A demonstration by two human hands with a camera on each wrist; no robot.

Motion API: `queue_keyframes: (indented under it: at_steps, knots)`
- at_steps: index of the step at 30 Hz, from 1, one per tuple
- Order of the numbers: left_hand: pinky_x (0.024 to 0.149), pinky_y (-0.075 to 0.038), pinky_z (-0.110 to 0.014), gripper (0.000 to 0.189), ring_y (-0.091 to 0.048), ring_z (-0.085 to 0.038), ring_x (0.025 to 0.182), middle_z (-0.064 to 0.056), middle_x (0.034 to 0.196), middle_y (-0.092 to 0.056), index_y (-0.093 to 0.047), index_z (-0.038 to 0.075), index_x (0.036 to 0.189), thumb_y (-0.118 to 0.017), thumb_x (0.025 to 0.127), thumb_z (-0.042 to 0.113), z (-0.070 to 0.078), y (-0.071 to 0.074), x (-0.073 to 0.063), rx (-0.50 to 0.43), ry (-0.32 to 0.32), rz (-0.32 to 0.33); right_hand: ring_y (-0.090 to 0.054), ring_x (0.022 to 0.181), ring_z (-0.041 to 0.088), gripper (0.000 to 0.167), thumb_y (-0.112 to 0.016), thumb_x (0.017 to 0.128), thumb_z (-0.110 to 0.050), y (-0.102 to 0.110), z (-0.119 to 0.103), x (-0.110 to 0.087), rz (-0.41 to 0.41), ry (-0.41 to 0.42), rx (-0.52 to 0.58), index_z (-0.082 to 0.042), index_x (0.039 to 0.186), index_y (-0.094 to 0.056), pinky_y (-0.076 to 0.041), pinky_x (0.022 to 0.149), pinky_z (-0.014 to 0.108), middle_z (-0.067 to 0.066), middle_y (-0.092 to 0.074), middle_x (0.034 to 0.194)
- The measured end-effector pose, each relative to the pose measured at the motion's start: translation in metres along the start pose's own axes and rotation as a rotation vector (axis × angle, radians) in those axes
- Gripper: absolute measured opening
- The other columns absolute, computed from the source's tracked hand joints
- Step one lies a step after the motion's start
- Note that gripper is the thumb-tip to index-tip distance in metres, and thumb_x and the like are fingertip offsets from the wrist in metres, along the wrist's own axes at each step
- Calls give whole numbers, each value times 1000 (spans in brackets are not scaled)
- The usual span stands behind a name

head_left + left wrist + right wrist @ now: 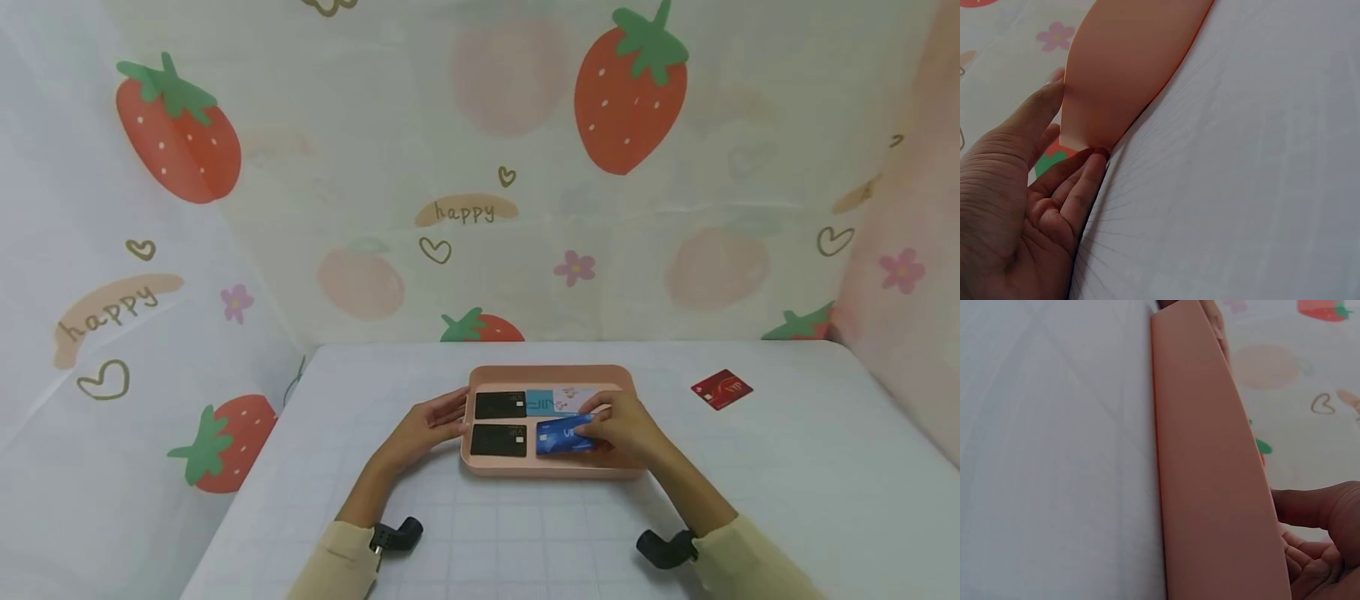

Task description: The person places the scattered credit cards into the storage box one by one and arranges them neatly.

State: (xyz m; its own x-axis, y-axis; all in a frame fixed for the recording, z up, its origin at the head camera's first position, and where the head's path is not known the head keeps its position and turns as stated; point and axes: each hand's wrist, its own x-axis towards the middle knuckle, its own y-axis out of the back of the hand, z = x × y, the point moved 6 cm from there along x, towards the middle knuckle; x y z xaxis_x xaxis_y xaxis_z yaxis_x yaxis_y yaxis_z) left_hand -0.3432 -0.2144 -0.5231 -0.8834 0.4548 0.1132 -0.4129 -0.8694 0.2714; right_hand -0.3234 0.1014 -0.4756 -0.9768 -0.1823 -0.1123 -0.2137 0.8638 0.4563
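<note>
In the head view, a pink tray stands on the table with several cards in it. My right hand pinches a blue VIP card low over the tray's front right part. Two black cards lie one behind the other on the left side. Behind the blue card are a light blue card and a white floral card, partly covered by my fingers. My left hand touches the tray's left end with extended fingers. In the right wrist view, the tray wall hides the cards.
A red VIP card lies on the table to the right of the tray. White cloth with a faint grid covers the table. A strawberry-printed curtain hangs behind the table and along both sides.
</note>
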Motion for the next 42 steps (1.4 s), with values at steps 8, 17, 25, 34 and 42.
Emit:
queue_keyframes:
  at_steps: [8, 17, 25, 34, 42]
  knots:
    - [106, -48, -29, 66, -49, -25, 139, -8, 155, -46, -42, 12, 156, -71, 97, 15, 2, 0, 0, 6, -1, -3, -64, 52, 16, 26, -79, 85, 1, -8, 1, 5, -10, 28, 22, 8, 106, -65, -56, 48, 25, 7, -65, 65]
    - [107, -48, -29, 66, -48, -24, 140, -8, 156, -45, -41, 11, 156, -71, 97, 13, 2, -1, 0, -2, 12, -2, -67, 51, 21, 25, -79, 86, -2, -13, 5, 8, 5, 3, -13, 5, 105, -66, -58, 50, 28, 8, -68, 66]
    - [108, -46, -29, 66, -47, -29, 140, -13, 156, -44, -40, 6, 156, -70, 97, 9, 3, -1, 0, -19, -6, -3, -66, 50, 19, 24, -80, 87, -7, -16, 5, 8, 10, -20, -61, 3, 106, -69, -58, 50, 27, 9, -67, 68]
    - [108, -46, -29, 67, -46, -31, 141, -15, 157, -43, -39, 5, 156, -70, 97, 10, 2, 0, 0, -8, -20, -11, -63, 54, 16, 26, -80, 87, -10, -18, 6, 9, 34, -24, -103, 1, 108, -69, -57, 51, 26, 8, -65, 73]
    - [109, -45, -29, 66, -45, -31, 142, -15, 157, -42, -38, 4, 156, -69, 97, 8, 3, -1, -1, -24, -24, -18, -63, 55, 17, 26, -80, 87, -9, -19, 3, 7, 61, -6, -138, 1, 109, -69, -56, 51, 26, 8, -64, 74]
